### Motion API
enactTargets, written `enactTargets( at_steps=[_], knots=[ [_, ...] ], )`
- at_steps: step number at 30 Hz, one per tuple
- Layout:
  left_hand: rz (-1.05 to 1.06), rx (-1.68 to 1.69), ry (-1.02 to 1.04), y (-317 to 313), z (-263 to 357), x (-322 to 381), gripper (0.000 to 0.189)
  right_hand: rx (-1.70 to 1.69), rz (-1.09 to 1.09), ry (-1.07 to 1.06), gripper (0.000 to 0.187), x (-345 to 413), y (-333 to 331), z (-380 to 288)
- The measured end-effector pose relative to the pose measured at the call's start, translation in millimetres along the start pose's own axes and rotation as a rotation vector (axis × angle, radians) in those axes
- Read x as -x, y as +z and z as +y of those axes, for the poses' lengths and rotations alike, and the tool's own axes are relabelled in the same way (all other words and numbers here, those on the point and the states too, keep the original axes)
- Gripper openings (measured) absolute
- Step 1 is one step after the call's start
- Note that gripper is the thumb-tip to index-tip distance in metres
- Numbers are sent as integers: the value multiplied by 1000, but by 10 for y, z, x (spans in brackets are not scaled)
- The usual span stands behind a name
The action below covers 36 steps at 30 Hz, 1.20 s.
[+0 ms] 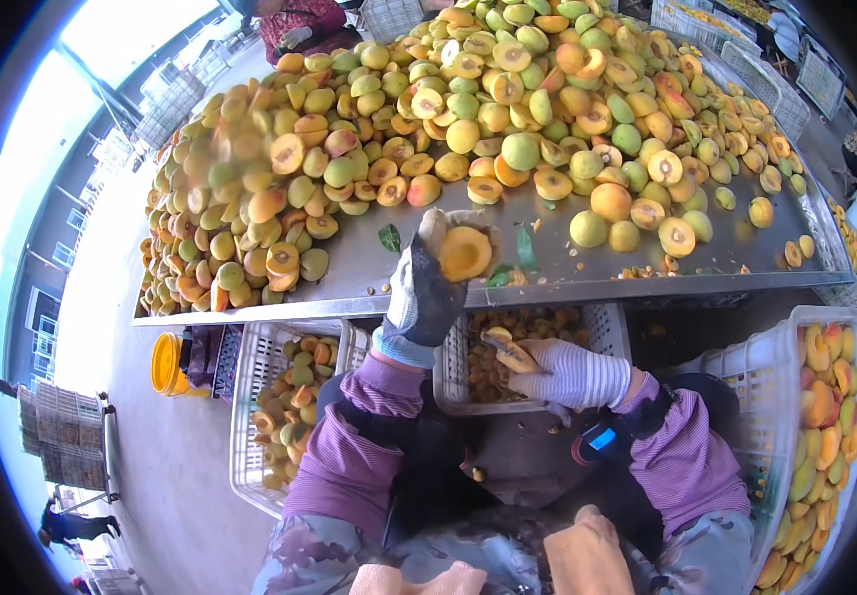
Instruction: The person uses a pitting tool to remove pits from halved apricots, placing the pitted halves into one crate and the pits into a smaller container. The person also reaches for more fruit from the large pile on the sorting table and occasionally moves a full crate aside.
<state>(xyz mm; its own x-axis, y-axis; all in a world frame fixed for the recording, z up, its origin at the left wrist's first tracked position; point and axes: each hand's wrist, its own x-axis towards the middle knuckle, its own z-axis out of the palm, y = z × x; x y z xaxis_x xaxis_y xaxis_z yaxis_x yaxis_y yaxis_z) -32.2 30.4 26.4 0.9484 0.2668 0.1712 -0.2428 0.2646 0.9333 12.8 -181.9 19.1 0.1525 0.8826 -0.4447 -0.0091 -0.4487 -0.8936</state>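
Note:
My left hand, in a dark-palmed knit glove, holds a halved peach or apricot above the near edge of the metal table, its hollow cut face up. In a striped glove, my right hand grips a small tool with a wooden-looking handle; the tool's tip is hard to make out. The tool is over a white plastic crate with brownish pits or scraps in it. A large heap of whole and halved fruit lies on the metal table.
A white crate of fruit halves stands at my left, another at my right. A yellow bucket is beside the left crate. Leaves and scraps lie near the table's metal rim. Across the table is another person.

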Motion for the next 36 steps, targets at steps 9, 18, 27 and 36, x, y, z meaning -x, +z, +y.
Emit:
enactTargets(
  at_steps=[9,18,27,36],
  knots=[
    [286,-1848,-143,-1274,1218,1450,16,1355,493,-42,24,-224,57,937],
    [165,-1653,-60,-1336,924,-225,35,1197,412,-77,21,-156,149,679],
    [-245,-2295,50,-1419,-76,-1635,51,1147,349,-94,19,-48,116,457],
    [9,-347,-324,-1086,75,-979,43,821,765,-318,22,-19,35,151]
  ],
)
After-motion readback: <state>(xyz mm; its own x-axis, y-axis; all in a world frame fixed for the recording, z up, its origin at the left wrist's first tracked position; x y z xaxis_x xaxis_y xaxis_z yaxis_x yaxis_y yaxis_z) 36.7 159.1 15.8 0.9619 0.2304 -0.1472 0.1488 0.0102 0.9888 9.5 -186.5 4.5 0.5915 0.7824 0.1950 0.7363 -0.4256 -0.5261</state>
